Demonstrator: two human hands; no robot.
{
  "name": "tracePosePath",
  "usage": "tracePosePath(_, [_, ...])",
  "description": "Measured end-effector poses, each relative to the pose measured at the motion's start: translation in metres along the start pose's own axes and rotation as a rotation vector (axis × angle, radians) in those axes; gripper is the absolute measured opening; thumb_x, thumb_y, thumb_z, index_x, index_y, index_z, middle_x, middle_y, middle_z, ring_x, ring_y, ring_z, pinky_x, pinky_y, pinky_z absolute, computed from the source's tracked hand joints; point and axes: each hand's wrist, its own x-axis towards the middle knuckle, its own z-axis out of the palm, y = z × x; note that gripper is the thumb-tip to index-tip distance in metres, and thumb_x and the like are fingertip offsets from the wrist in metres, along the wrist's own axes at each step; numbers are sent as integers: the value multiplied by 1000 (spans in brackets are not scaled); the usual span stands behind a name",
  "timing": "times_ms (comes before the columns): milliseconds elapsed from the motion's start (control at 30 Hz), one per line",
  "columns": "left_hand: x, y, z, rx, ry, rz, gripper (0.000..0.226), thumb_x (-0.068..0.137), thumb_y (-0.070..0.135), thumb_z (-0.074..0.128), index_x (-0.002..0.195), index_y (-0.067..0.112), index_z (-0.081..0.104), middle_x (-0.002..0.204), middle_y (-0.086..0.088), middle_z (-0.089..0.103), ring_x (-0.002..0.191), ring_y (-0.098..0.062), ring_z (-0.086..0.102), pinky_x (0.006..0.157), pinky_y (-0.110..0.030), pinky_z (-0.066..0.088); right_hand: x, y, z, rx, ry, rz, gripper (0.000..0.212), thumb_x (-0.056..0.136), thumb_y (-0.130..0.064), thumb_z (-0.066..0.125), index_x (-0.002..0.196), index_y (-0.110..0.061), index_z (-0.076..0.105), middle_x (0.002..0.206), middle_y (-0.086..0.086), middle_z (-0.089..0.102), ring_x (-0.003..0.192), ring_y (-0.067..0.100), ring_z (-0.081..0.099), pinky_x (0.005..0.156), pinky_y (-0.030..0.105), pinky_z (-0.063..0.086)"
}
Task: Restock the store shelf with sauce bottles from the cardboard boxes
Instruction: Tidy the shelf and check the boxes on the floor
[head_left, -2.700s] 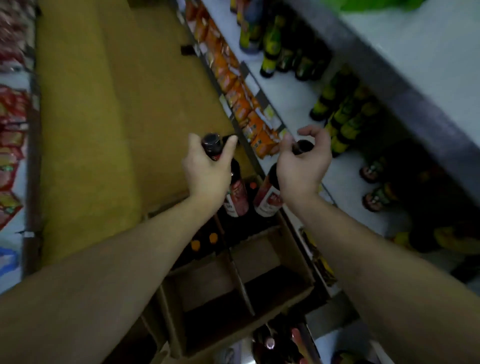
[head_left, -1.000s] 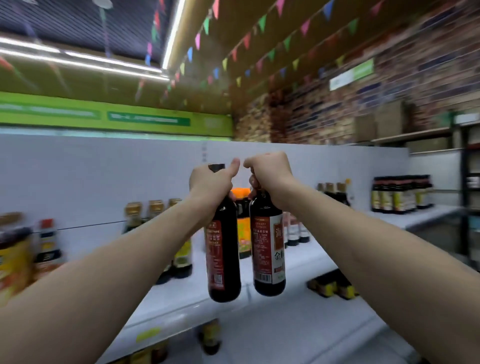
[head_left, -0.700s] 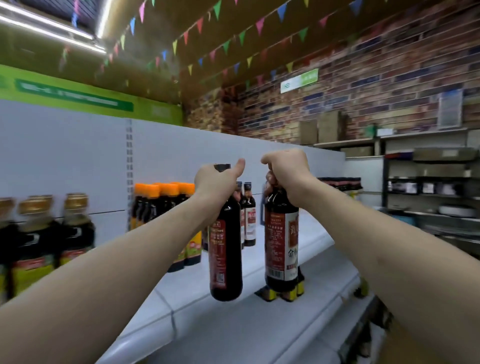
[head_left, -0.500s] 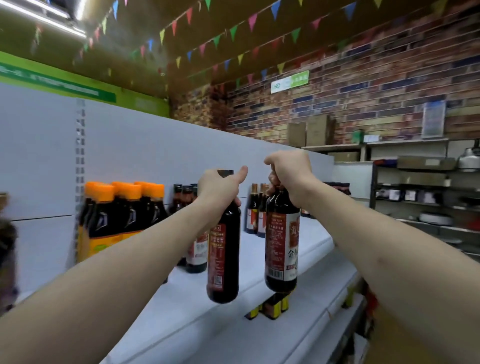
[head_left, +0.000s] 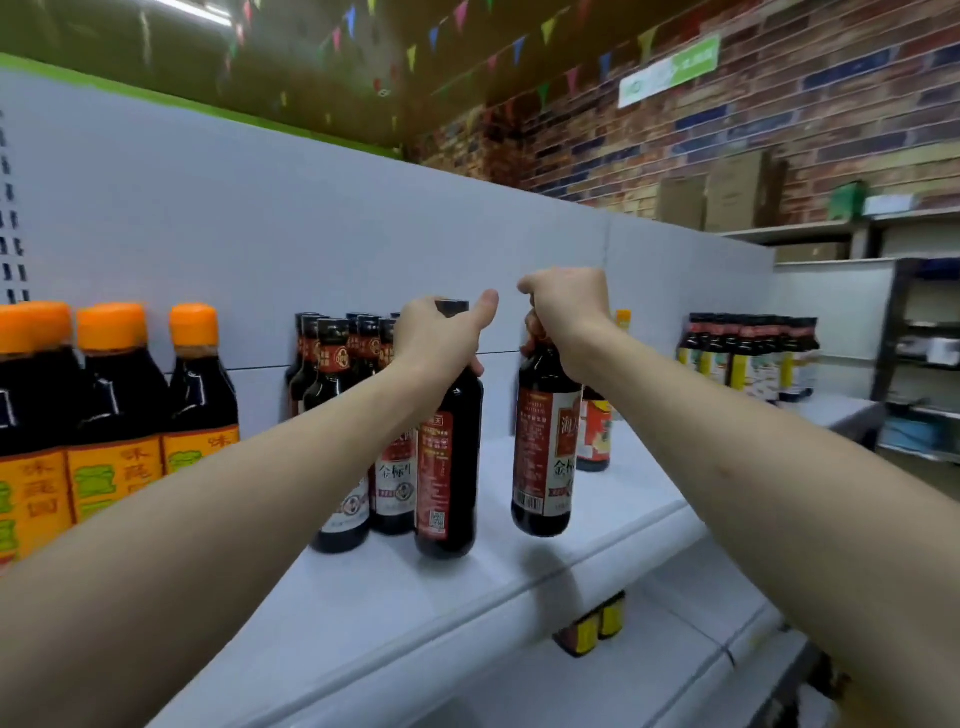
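Note:
My left hand (head_left: 439, 332) grips the neck of a dark sauce bottle (head_left: 449, 467) with a red label; its base is at or just above the white shelf (head_left: 519, 582), beside a group of matching bottles (head_left: 340, 410). My right hand (head_left: 569, 312) holds a second dark sauce bottle (head_left: 545, 457) by the neck, hanging upright a little above the shelf surface. The cardboard boxes I took them from are out of view.
Orange-capped bottles with orange labels (head_left: 119, 415) stand at the left of the shelf. Another bottle (head_left: 595, 436) stands behind my right-hand bottle. More bottles (head_left: 748, 353) sit far right. A lower shelf (head_left: 649, 670) holds yellow-labelled bottles (head_left: 592, 629).
I lifted both bottles out of the box on the floor and carried them up and along the shelf. They now sit lower and closer to the matching bottle group.

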Motion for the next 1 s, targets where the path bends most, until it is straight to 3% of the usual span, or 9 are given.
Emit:
tracePosePath(100, [3, -7, 15, 39, 91, -4, 41, 94, 47, 70, 79, 10, 60, 52, -5, 56, 50, -22, 61, 58, -36, 47, 25, 21, 0, 23, -110, 2, 19, 89, -7, 63, 71, -3, 56, 49, 12, 47, 37, 24, 47, 54, 41, 47])
tracePosePath(233, [4, -8, 28, 83, 228, -21, 45, 92, 48, 70, 66, 15, 56, 53, -7, 57, 51, -24, 60, 70, -42, 53, 49, 44, 3, 65, -235, -8, 17, 88, -10, 66, 74, -6, 58, 54, 12, 49, 42, 24, 48, 54, 40, 47])
tracePosePath(367, [-3, -11, 29, 114, 387, -53, 43, 94, 44, 71, 66, 15, 56, 52, -1, 57, 49, -24, 60, 65, -39, 51, 64, 65, 12, 74, -323, -40, 24, 84, -26, 69, 69, -13, 55, 62, 13, 51, 54, 27, 52, 57, 40, 43])
tracePosePath(467, [-10, -13, 25, 208, 479, -35, 41, 94, 46, 71, 70, 16, 57, 56, -3, 61, 50, -22, 63, 64, -39, 53, 71, 75, 17, 93, -377, -68, 38, 90, -40, 71, 69, -14, 53, 56, 9, 57, 50, 32, 62, 55, 37, 48])
tracePosePath(600, [-14, -16, 21, 366, 560, -2, 46, 94, 51, 68, 70, 13, 62, 56, 0, 64, 51, -19, 67, 70, -44, 59, 82, 85, 23, 27, -382, -165, 42, 88, -51, 73, 81, -15, 54, 70, 9, 71, 62, 33, 73, 66, 42, 59])
tracePosePath(700, [-16, -23, 16, 478, 595, 28, 54, 95, 57, 64, 83, 5, 68, 63, -5, 71, 60, -19, 71, 75, -47, 60, 92, 97, 29, -91, -369, -273, 25, 89, -40, 64, 87, -20, 50, 87, 8, 69, 81, 29, 70, 77, 45, 57])
tracePosePath(800, [-14, -30, 15, 513, 614, 42, 52, 93, 61, 61, 87, 9, 69, 72, -4, 73, 70, -23, 72, 78, -50, 60, 96, 110, 30, -136, -383, -399, 19, 97, -28, 59, 103, -13, 48, 86, -1, 58, 77, 17, 56, 69, 36, 47])
tracePosePath(1000, [-10, -35, 17, 579, 719, 37, 40, 95, 57, 62, 101, 17, 64, 89, 3, 71, 82, -19, 72, 81, -46, 60, 93, 118, 41, -168, -322, -493, 31, 105, -45, 51, 108, -15, 42, 81, -6, 57, 78, 21, 57, 70, 36, 43])
